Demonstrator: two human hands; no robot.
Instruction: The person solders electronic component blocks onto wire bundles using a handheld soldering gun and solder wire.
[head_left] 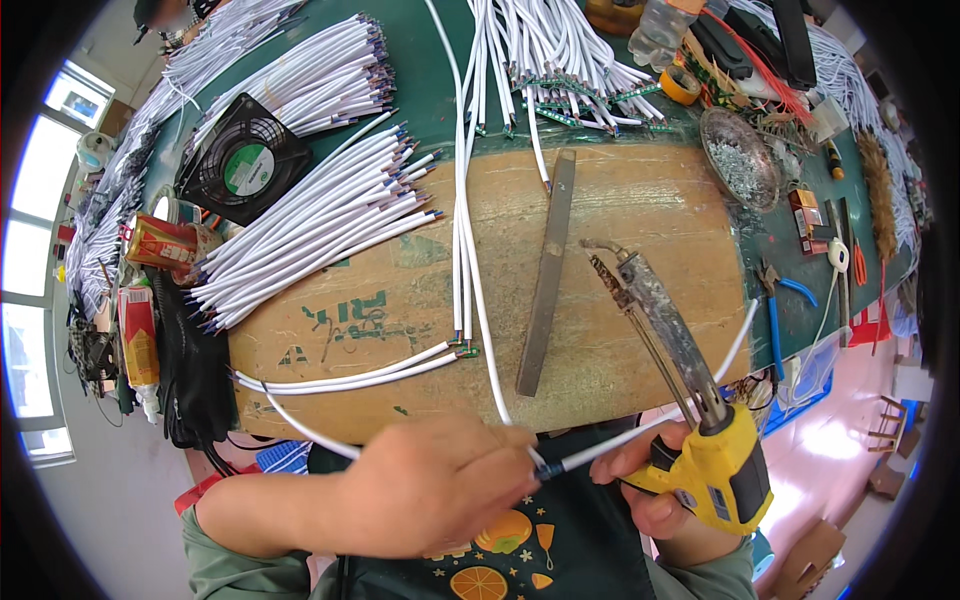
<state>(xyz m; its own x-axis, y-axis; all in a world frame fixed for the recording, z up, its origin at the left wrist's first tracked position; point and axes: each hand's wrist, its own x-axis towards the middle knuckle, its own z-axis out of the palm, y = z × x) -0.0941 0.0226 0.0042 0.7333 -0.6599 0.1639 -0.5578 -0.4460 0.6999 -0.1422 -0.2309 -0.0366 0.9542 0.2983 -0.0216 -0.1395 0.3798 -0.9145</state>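
My left hand [425,485] is closed at the front edge of the work board, its fingers pinching a long white cable [490,370] that runs down from the far side. In my right hand [655,505] is a yellow soldering gun [720,480], its dark, worn metal barrel pointing up and away over the board. A short white cable [625,437] passes by my right fingers; its dark-tipped end meets my left fingertips. The exact join is hidden by them. Two white cables [350,382] with small green end pieces lie left on the board.
A flat metal bar [548,270] lies across the brown board [650,200]. Bundles of white cables [320,220] and a black fan [245,160] are at left. On the right are a metal bowl of small pieces [740,160], blue-handled pliers [775,310] and yellow tape [680,85].
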